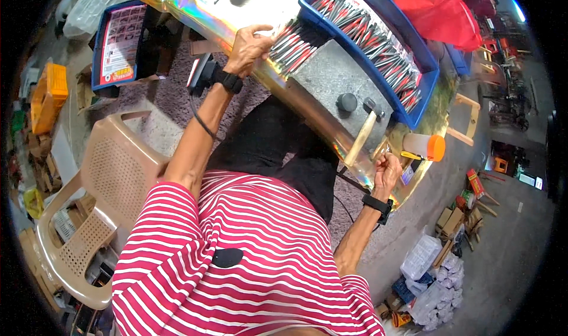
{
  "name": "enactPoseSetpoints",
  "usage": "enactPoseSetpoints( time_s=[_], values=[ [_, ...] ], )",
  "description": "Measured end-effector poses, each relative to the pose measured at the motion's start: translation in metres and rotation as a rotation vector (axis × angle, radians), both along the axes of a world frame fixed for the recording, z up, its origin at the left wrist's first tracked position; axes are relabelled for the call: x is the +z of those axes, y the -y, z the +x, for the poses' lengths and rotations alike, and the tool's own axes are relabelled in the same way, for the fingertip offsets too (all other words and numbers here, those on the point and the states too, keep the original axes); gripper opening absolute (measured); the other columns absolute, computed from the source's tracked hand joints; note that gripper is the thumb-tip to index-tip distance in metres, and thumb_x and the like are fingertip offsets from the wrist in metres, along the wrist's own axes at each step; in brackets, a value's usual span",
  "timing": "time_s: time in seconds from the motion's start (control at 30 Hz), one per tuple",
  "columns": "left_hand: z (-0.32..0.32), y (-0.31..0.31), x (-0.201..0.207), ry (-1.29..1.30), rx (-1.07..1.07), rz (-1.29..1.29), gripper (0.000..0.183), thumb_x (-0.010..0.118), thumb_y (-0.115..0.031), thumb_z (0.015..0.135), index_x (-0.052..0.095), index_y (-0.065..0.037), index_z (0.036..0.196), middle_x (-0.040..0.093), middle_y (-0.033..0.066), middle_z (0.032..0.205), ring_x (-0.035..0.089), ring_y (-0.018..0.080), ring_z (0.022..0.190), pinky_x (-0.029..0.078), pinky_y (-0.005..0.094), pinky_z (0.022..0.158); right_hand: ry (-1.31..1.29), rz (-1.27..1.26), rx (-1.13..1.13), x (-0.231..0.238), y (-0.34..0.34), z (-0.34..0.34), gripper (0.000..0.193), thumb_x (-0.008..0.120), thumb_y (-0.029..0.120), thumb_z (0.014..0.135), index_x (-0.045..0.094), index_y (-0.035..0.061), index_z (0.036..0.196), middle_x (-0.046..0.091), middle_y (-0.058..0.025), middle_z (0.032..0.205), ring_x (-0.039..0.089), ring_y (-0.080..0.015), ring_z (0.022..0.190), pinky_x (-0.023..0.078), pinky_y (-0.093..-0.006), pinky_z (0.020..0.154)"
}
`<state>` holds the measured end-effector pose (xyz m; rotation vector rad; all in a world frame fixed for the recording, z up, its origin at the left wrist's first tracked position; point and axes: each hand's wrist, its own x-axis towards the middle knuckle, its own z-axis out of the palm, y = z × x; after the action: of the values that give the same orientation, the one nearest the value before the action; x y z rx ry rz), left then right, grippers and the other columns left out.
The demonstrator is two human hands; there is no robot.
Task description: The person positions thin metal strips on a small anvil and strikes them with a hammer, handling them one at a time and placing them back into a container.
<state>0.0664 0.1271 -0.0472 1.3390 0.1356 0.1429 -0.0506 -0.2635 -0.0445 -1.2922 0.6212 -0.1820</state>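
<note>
My left hand (pixel 249 47) is at the table's near edge, beside a pile of slim, pointed black, red and silver pieces (pixel 291 50). Its fingers are bent, with a gap between them, and no held piece shows. Lower right, my right hand (pixel 387 173) is closed in a pinch above small loose bits on the table; whatever it may hold is too small to make out. Between the hands is a grey metal plate (pixel 325 69). A black round knob-like piece (pixel 347 102) and a hammer with a wooden handle (pixel 360 139) lie on it.
Beyond the plate, a long blue bin (pixel 429 93) holds many similar pieces. A jar with an orange lid (pixel 436 148) and a yellow cutter (pixel 412 155) are near my right hand. At left are a beige plastic chair (pixel 121 152) and another blue bin (pixel 97 58). Red cloth (pixel 438 10) lies at the back.
</note>
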Motion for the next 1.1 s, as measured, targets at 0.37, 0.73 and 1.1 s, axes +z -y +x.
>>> enactPoseSetpoints(
  time_s=[0.37,0.73,1.1],
  values=[
    [-0.049,0.051,0.059,-0.061,-0.482,-0.554,0.029,0.06,-0.008,0.075,0.053,0.002,0.102,0.056,0.0029,0.078,0.053,0.0065,0.066,0.046,0.0168,0.053,0.217,-0.051,0.144,0.057,-0.057,0.01,0.011,0.057,0.002,0.076,0.051,-0.0003,0.085,0.049,-0.0025,0.067,0.043,-0.0076,0.053,0.039,-0.0197,0.047],
    [-0.073,0.097,0.066,-0.203,-0.587,-0.663,0.018,0.054,-0.009,0.08,0.047,-0.002,0.095,0.057,0.0079,0.082,0.056,0.011,0.063,0.049,0.0205,0.05,0.287,0.118,0.412,0.096,-0.136,0.003,0.014,0.053,0.002,0.078,0.055,-0.0043,0.091,0.052,-0.0031,0.068,0.044,-0.0051,0.054,0.04,-0.0192,0.046],
    [-0.085,0.106,0.064,-0.273,-0.638,-0.758,0.019,0.053,-0.009,0.08,0.047,-0.002,0.097,0.056,0.0081,0.082,0.056,0.0123,0.065,0.049,0.0208,0.052,0.28,0.183,0.413,0.094,-0.146,-0.006,0.015,0.053,0.001,0.077,0.054,-0.0059,0.09,0.055,-0.006,0.073,0.046,-0.0056,0.053,0.041,-0.0196,0.045]
  ],
)
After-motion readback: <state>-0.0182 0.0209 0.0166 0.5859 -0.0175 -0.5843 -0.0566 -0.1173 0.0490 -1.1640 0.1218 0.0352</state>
